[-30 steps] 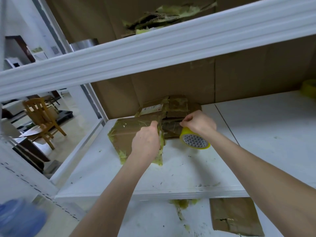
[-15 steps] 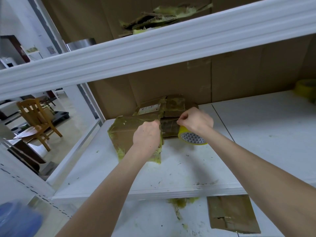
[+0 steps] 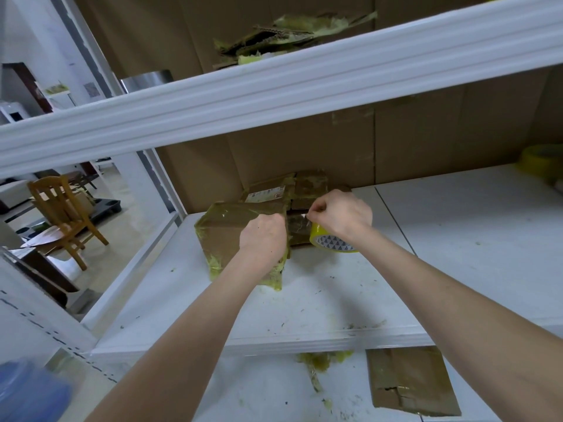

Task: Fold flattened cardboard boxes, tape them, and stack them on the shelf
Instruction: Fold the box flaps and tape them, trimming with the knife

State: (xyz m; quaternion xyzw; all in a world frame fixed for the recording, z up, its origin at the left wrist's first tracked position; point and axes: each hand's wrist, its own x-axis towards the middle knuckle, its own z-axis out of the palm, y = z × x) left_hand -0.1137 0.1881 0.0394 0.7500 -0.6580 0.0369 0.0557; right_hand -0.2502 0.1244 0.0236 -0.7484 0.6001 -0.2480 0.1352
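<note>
Yellow tape roll (image 3: 333,241) sat gripped under the right hand (image 3: 342,215), fingers pinching its loose end; left hand (image 3: 264,240) was fisted, clamped on the taped cardboard box (image 3: 227,236). Both forearms reached onto the shelf (image 3: 457,254); two more boxes (image 3: 289,191) behind.

left arm (image 3: 195,336): bare from wrist to the frame's edge, no sleeve
right arm (image 3: 451,303): bare likewise, no sleeve
left hand (image 3: 263,243): ungloved, no ring or watch showing
right hand (image 3: 342,216): ungloved, wrist bare, no band or watch
</note>
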